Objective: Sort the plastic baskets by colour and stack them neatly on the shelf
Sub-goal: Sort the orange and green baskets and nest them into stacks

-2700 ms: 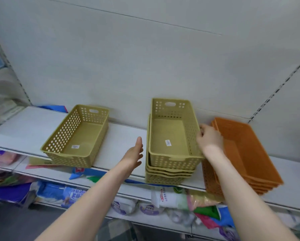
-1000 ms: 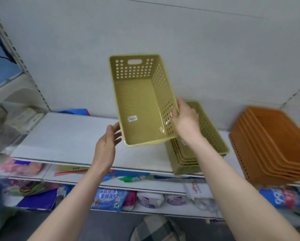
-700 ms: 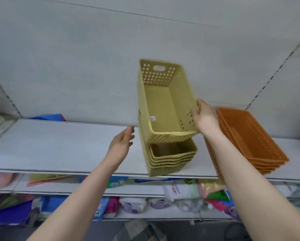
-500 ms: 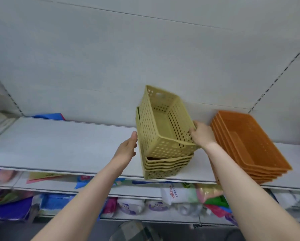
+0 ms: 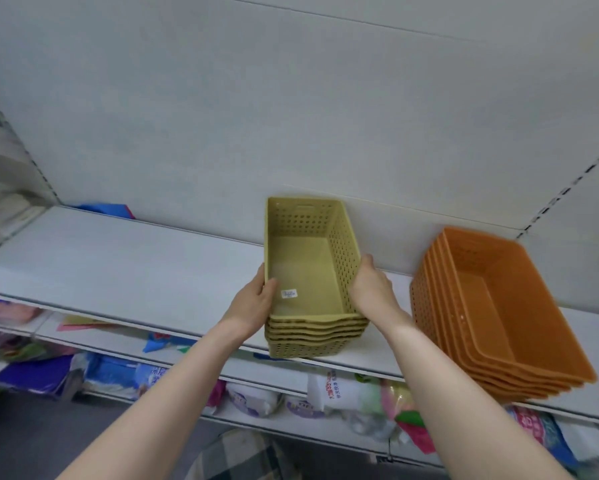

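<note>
A stack of several olive-yellow perforated baskets (image 5: 305, 271) stands on the white shelf (image 5: 125, 271), nested one in another. The top basket sits level in the stack, with a small white label on its floor. My left hand (image 5: 256, 299) grips the top basket's left rim, thumb over the edge. My right hand (image 5: 371, 289) holds its right wall. To the right, a stack of several orange baskets (image 5: 492, 306) rests tilted on the same shelf.
A grey back panel rises behind the shelf. A blue item (image 5: 107, 209) lies at the shelf's back left. The lower shelf (image 5: 291, 403) holds several packaged goods and bags. A slotted upright (image 5: 568, 188) runs at the right.
The olive basket, held tilted above the stack in my right hand, has come down and nested level on top. My left hand has moved in and taken its left rim.
</note>
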Action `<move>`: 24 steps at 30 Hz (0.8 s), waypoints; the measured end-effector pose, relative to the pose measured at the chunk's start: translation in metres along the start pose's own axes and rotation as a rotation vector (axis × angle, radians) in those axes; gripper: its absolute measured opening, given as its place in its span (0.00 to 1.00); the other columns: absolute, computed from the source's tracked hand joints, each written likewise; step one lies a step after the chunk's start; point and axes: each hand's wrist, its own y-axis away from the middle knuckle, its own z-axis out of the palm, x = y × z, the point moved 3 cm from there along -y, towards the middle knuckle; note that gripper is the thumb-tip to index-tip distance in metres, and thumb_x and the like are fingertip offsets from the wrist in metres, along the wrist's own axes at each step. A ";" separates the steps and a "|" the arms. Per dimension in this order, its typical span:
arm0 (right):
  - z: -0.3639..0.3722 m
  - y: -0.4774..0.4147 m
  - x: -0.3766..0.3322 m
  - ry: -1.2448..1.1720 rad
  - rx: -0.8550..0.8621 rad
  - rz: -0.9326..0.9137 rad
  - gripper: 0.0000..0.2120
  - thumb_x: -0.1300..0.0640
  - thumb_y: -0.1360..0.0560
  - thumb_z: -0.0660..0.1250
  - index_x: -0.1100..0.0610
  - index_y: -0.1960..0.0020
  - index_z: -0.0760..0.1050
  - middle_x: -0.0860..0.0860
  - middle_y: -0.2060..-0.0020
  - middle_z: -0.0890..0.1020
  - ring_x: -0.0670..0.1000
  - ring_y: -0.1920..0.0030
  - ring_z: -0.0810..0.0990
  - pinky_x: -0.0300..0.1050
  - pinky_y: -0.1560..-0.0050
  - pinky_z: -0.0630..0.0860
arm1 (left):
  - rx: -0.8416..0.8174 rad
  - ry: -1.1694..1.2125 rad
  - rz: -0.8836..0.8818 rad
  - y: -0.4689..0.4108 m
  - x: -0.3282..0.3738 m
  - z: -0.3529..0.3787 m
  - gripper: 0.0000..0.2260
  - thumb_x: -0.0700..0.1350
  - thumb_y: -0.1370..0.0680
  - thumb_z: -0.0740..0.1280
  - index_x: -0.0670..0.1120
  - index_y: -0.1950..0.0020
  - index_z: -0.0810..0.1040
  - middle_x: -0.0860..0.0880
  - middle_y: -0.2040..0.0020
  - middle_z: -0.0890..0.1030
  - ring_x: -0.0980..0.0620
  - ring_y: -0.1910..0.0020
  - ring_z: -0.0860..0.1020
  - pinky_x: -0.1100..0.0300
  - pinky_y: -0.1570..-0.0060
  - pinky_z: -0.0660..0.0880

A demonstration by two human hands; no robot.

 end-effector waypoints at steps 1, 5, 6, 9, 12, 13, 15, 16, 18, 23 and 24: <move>0.000 -0.003 0.001 0.003 -0.022 -0.001 0.20 0.69 0.24 0.51 0.62 0.32 0.60 0.64 0.46 0.78 0.63 0.46 0.77 0.50 0.54 0.69 | 0.012 -0.006 -0.007 0.000 0.000 0.001 0.17 0.48 0.18 0.52 0.56 0.30 0.68 0.54 0.40 0.76 0.51 0.42 0.75 0.57 0.45 0.71; -0.001 -0.005 0.004 -0.004 -0.074 -0.006 0.21 0.68 0.25 0.52 0.62 0.32 0.58 0.64 0.47 0.78 0.64 0.47 0.77 0.50 0.55 0.70 | 0.045 -0.047 -0.032 0.001 -0.004 0.002 0.17 0.50 0.18 0.52 0.56 0.31 0.69 0.50 0.38 0.78 0.48 0.41 0.76 0.51 0.39 0.72; -0.001 -0.004 0.004 -0.008 -0.073 -0.008 0.20 0.68 0.25 0.52 0.63 0.33 0.59 0.64 0.47 0.78 0.64 0.47 0.77 0.50 0.55 0.70 | 0.055 -0.069 -0.035 0.001 -0.003 0.002 0.17 0.50 0.19 0.52 0.56 0.31 0.70 0.50 0.38 0.78 0.48 0.41 0.76 0.51 0.40 0.72; -0.001 -0.004 0.004 -0.029 -0.073 0.000 0.19 0.68 0.25 0.53 0.62 0.34 0.60 0.64 0.47 0.78 0.64 0.47 0.77 0.50 0.55 0.71 | 0.076 -0.169 -0.046 0.002 0.002 0.002 0.16 0.49 0.18 0.52 0.53 0.32 0.71 0.47 0.41 0.79 0.47 0.46 0.75 0.55 0.47 0.71; 0.001 -0.005 0.005 -0.090 -0.084 0.022 0.19 0.65 0.24 0.54 0.60 0.33 0.61 0.62 0.44 0.78 0.63 0.45 0.77 0.51 0.50 0.73 | 0.092 -0.216 -0.034 0.002 0.003 -0.003 0.15 0.47 0.19 0.53 0.49 0.37 0.74 0.45 0.44 0.80 0.44 0.46 0.77 0.56 0.52 0.70; 0.002 -0.003 0.005 -0.122 -0.091 0.024 0.18 0.64 0.23 0.54 0.60 0.33 0.62 0.61 0.43 0.78 0.62 0.44 0.77 0.50 0.49 0.73 | 0.095 -0.227 -0.028 0.002 0.003 -0.006 0.14 0.48 0.19 0.54 0.49 0.39 0.75 0.45 0.44 0.81 0.44 0.46 0.77 0.56 0.53 0.70; 0.004 0.003 0.004 -0.164 -0.097 0.014 0.18 0.62 0.21 0.54 0.60 0.32 0.62 0.61 0.41 0.77 0.61 0.44 0.77 0.50 0.48 0.74 | 0.097 -0.254 -0.022 0.004 0.004 -0.014 0.14 0.49 0.19 0.54 0.49 0.39 0.75 0.45 0.44 0.81 0.44 0.46 0.77 0.55 0.52 0.71; 0.005 0.006 0.003 -0.181 -0.099 0.014 0.18 0.60 0.20 0.54 0.60 0.31 0.63 0.60 0.40 0.77 0.61 0.43 0.77 0.50 0.46 0.74 | 0.094 -0.269 -0.021 0.004 0.005 -0.017 0.14 0.49 0.19 0.54 0.50 0.38 0.75 0.45 0.43 0.81 0.44 0.46 0.77 0.55 0.51 0.71; 0.003 0.013 0.000 -0.210 -0.089 0.023 0.18 0.54 0.19 0.54 0.58 0.31 0.65 0.59 0.37 0.77 0.61 0.40 0.77 0.54 0.40 0.74 | 0.083 -0.319 -0.014 0.007 0.007 -0.020 0.15 0.50 0.19 0.55 0.50 0.35 0.73 0.45 0.42 0.81 0.43 0.44 0.77 0.54 0.49 0.72; -0.038 0.041 0.011 -0.066 0.141 -0.011 0.20 0.54 0.19 0.55 0.56 0.28 0.68 0.57 0.35 0.77 0.61 0.36 0.75 0.51 0.38 0.72 | 0.080 -0.524 0.117 0.017 0.014 -0.018 0.14 0.43 0.21 0.58 0.48 0.34 0.69 0.47 0.44 0.78 0.43 0.47 0.76 0.54 0.51 0.72; -0.051 0.050 0.020 -0.052 0.219 -0.048 0.19 0.57 0.20 0.57 0.56 0.29 0.69 0.58 0.37 0.79 0.61 0.37 0.76 0.51 0.39 0.73 | 0.103 -0.577 0.187 0.020 0.015 -0.016 0.16 0.41 0.22 0.59 0.46 0.34 0.69 0.46 0.42 0.76 0.42 0.44 0.75 0.53 0.49 0.72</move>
